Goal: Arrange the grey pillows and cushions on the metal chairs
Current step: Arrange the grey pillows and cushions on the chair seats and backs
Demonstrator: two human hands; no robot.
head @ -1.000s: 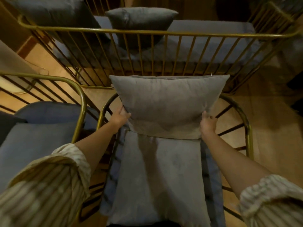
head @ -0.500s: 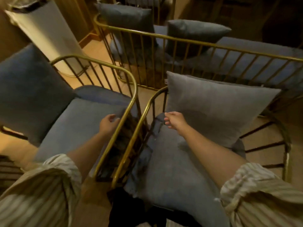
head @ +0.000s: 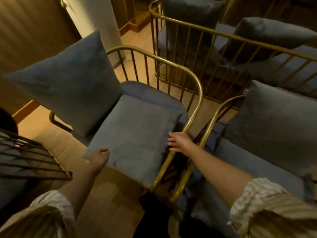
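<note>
A gold metal chair (head: pixel 197 83) stands in the middle with a grey seat cushion (head: pixel 135 138) lying askew on it and a grey pillow (head: pixel 68 83) leaning upright at its left side. My left hand (head: pixel 98 158) hovers at the cushion's near left corner, fingers loosely curled, holding nothing. My right hand (head: pixel 180 142) is spread open at the cushion's right edge, beside the chair's rail. To the right, a second gold chair (head: pixel 211 121) holds its own seat cushion (head: pixel 257 170) and an upright grey pillow (head: pixel 281 124).
A gold-railed bench (head: pixel 223 35) at the back carries more grey pillows (head: pixel 271 31). A dark wire rack (head: pixel 30 158) sticks in from the left. A white column (head: pixel 103 23) stands behind the middle chair. Wooden floor (head: pixel 109 194) shows between the chairs.
My view has swung left from the right chair to the middle one. Both hands left the right chair's pillow and now reach over the middle chair's seat cushion.
</note>
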